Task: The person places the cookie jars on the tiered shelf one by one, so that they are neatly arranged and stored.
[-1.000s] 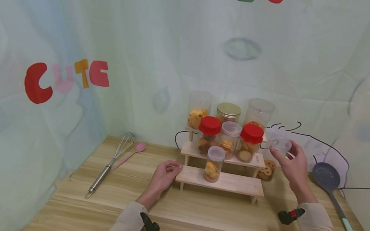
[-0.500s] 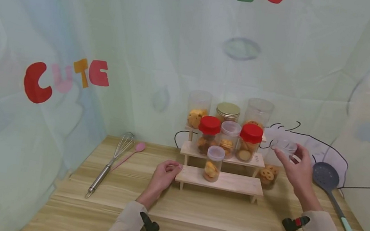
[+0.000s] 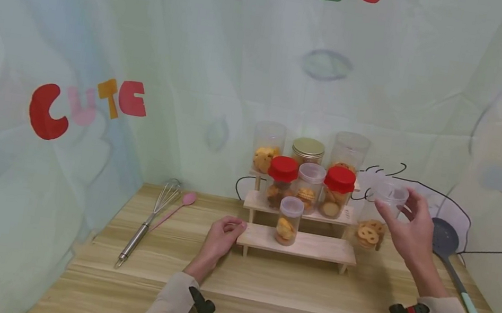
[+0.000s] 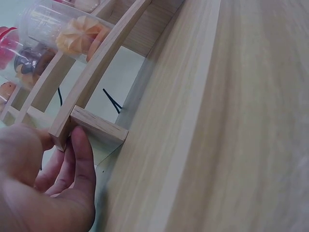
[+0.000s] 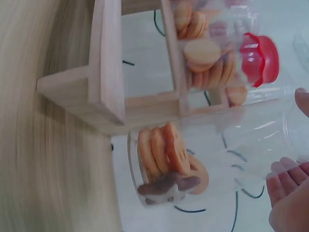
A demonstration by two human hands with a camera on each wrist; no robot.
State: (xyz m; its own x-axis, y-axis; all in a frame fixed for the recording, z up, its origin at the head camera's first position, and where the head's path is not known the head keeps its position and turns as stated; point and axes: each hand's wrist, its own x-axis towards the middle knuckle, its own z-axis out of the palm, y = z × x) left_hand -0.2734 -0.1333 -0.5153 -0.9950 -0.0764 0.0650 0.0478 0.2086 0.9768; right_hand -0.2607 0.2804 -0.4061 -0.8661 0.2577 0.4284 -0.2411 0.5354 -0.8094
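My right hand (image 3: 414, 230) grips a tall clear jar (image 3: 380, 212) near its top, thumb on one side and fingers on the other. Ring-shaped cookies (image 5: 164, 150) and a dark piece lie at the jar's bottom, which appears raised off the table, right of the three-tier wooden stand (image 3: 320, 247). My left hand (image 3: 222, 238) pinches the left end of the stand's lowest board (image 4: 96, 72), with fingers tucked beneath it in the left wrist view. A small lidded jar of cookies (image 3: 288, 223) stands mid-board on that tier.
Two red-lidded jars, one (image 3: 282, 179), flank a clear-lidded jar (image 3: 309, 186) on the middle tier. A gold-lidded jar (image 3: 308, 149) stands between two clear jars on top. A whisk (image 3: 144, 230) and pink spoon (image 3: 178, 208) lie left; a slotted skimmer (image 3: 452, 265) lies right.
My right hand has moved right and towards me with the jar, which has come out from behind the stand's right end. The left hand has stayed on the board.
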